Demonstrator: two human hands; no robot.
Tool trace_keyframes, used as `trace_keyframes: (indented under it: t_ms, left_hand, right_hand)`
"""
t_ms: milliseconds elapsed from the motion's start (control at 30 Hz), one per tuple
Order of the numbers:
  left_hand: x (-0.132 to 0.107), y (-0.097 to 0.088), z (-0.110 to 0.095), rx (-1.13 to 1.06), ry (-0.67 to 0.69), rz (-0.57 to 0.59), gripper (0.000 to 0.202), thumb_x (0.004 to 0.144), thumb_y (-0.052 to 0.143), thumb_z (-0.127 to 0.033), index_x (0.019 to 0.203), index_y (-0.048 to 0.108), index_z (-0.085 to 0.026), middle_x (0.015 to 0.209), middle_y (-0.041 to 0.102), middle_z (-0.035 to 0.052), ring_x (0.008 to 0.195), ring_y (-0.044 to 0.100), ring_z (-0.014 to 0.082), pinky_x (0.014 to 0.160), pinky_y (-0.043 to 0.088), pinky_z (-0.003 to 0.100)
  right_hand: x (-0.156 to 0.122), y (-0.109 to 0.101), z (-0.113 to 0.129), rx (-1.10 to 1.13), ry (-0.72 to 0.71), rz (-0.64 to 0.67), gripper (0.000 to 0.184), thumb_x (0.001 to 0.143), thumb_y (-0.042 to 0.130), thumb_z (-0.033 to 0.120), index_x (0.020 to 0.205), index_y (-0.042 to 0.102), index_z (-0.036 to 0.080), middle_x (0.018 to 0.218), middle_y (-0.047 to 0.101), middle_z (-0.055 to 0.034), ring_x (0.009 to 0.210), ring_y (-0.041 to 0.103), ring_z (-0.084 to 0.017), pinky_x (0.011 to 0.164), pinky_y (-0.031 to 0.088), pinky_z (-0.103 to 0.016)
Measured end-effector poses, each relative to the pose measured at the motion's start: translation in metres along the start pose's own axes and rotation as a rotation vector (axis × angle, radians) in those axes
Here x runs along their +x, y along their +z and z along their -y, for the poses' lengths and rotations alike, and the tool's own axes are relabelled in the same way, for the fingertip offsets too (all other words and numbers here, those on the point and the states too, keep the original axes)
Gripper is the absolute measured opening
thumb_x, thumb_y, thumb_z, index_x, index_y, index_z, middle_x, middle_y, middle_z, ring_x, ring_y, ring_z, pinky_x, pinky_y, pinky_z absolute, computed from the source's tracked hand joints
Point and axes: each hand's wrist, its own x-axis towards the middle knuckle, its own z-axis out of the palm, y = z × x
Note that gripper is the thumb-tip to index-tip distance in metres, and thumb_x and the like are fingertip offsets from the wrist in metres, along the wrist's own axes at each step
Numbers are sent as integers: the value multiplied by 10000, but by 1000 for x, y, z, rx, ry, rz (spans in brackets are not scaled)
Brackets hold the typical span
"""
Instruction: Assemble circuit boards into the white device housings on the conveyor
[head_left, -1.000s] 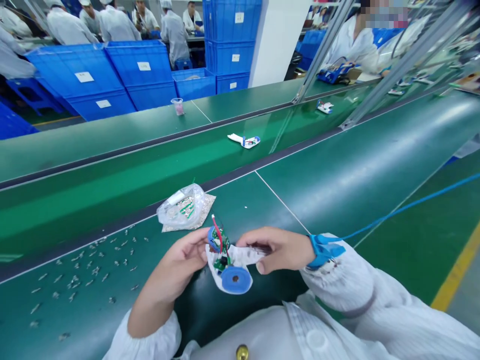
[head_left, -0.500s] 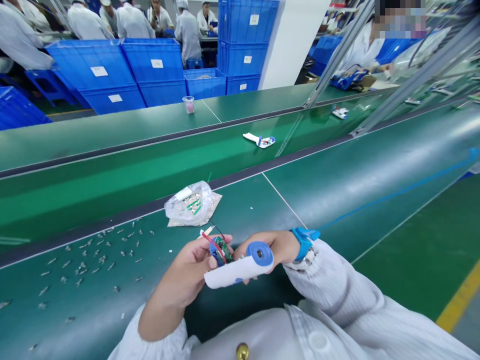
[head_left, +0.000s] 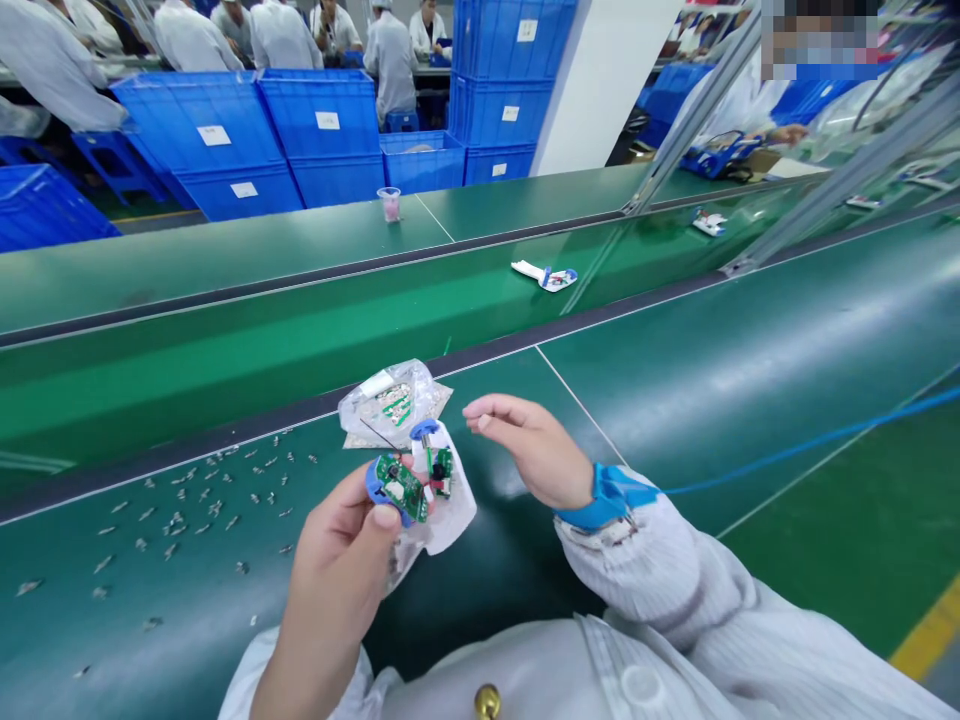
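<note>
My left hand [head_left: 337, 565] is closed on a white device shell [head_left: 442, 500] with a green circuit board [head_left: 401, 487] and blue ring parts inside it, held open side up above the table. My right hand [head_left: 525, 445] hovers just right of the shell, fingers loosely curled, holding nothing. A blue wrist strap [head_left: 607, 495] with a blue cord [head_left: 810, 440] sits on my right wrist. Behind the shell lies a clear plastic bag [head_left: 390, 400] of small parts.
Several small metal parts [head_left: 187, 510] lie scattered on the green table to the left. On the conveyor belt [head_left: 225, 340] lie another white and blue device [head_left: 546, 275] and a further one [head_left: 709, 222]. A small cup [head_left: 389, 203], blue crates [head_left: 247, 140] and other workers are beyond.
My right hand has let go of the device and lifted away to the right. My left hand has turned the shell so that its open side with the board faces up.
</note>
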Motion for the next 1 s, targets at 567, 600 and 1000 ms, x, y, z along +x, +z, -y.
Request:
trace_keyframes:
  t_ms: [567, 600, 1000]
  left_hand:
    - [-12, 0, -14, 556, 135, -49, 222, 746, 712, -409, 868, 720, -223, 728, 662, 19, 632, 561, 140, 567, 432, 200]
    - [-11, -2, -12, 476, 99, -41, 246, 748, 711, -416, 893, 720, -218, 726, 665, 22, 620, 561, 137, 550, 431, 197]
    - [2, 5, -7, -190, -76, -89, 209, 655, 811, -356, 740, 738, -180, 692, 717, 23, 600, 641, 100, 612, 543, 160]
  right_hand:
    - [-17, 39, 43, -273, -392, 231, 263, 762, 682, 269, 546, 617, 133, 594, 570, 9, 594, 527, -78, 579, 424, -202]
    - [-12, 38, 43, -249, -386, 225, 251, 769, 667, 263, 559, 622, 133, 608, 584, 5, 599, 537, -81, 589, 434, -210]
    - [-8, 34, 32, -401, -527, 369, 53, 768, 626, 152, 763, 678, 155, 761, 669, -29, 807, 617, -139, 763, 492, -261]
